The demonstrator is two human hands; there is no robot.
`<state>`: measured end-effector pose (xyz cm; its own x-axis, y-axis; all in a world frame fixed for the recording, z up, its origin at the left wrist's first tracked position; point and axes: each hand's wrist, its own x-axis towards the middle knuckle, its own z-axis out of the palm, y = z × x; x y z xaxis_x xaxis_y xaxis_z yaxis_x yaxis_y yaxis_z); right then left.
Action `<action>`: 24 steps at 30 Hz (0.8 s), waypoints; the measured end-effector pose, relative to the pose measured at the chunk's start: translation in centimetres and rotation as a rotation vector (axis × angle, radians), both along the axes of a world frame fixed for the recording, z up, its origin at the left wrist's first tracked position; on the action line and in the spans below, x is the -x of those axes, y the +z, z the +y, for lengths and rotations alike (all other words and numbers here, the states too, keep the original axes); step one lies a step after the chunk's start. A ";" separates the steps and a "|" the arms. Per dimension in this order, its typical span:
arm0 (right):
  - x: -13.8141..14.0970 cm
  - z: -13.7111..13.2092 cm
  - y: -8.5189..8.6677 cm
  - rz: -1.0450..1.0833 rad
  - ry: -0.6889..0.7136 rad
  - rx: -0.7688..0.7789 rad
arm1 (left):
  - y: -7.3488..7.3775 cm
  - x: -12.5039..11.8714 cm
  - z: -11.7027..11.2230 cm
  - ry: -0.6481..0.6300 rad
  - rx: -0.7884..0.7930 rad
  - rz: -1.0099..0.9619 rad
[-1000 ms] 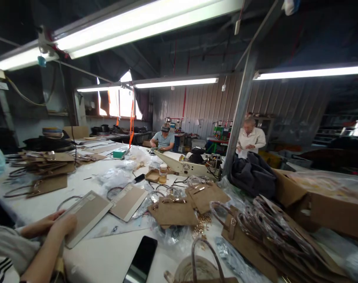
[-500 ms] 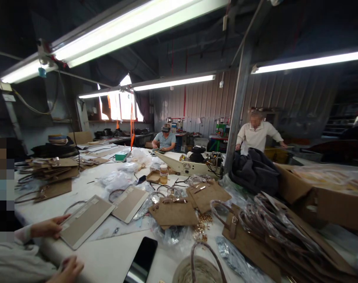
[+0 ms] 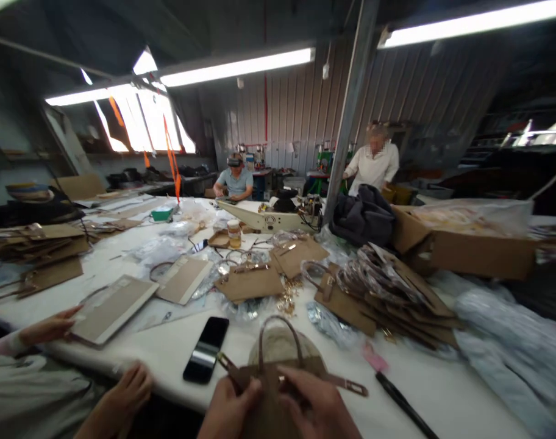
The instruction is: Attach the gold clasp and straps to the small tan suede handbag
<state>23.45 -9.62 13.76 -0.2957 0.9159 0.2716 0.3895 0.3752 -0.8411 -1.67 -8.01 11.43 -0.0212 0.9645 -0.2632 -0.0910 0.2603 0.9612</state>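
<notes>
My left hand and my right hand are at the bottom edge, side by side, fingers curled on the top of a small brown bag. The bag's arched handle stands up in front of a round pale piece. Thin straps with gold ends stick out left and right of the bag. A black phone lies face up just left of my left hand. The picture is slightly smeared, and my wrists are cut off by the frame.
A co-worker's hand touches a beige panel; their other hand is at the table edge. A black pen lies to my right. Wrapped brown bags, a cardboard box and gold fittings crowd the table. Two people stand beyond.
The view has tipped down. My two hands and the brown bag have come into sight at the bottom. The co-worker's near hand has moved right along the table edge.
</notes>
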 end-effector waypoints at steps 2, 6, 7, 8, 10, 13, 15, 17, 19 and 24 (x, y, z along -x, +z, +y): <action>-1.6 1.5 0.7 0.051 -0.082 0.057 | -2.1 -2.4 -1.9 -0.074 0.055 -0.087; -4.9 7.3 1.2 0.005 -0.256 0.047 | -2.9 -1.6 -3.4 -0.060 0.120 -0.145; -5.4 9.0 1.0 -0.077 -0.262 0.047 | -2.8 -1.4 -3.6 -0.069 0.131 -0.155; -5.8 10.7 0.6 -0.172 -0.257 0.047 | -2.5 -1.2 -3.6 -0.068 0.134 -0.167; -5.9 13.8 -0.5 -0.342 -0.224 0.045 | -1.2 0.1 -2.7 -0.035 0.138 -0.171; -5.3 17.5 -2.4 -0.458 -0.163 0.046 | 2.3 6.2 2.8 0.117 0.090 -0.123; -4.8 19.3 -3.4 -0.495 -0.124 0.059 | 4.7 12.4 8.5 0.237 0.011 -0.097; -4.4 20.8 -3.9 -0.539 -0.111 0.062 | 6.3 18.1 13.7 0.339 -0.080 0.017; -4.2 22.2 -4.1 -0.581 -0.129 0.048 | 6.7 21.3 17.0 0.325 -0.143 0.082; -3.4 24.4 -4.0 -0.663 -0.184 -0.005 | 5.4 19.7 17.6 0.379 -0.162 0.131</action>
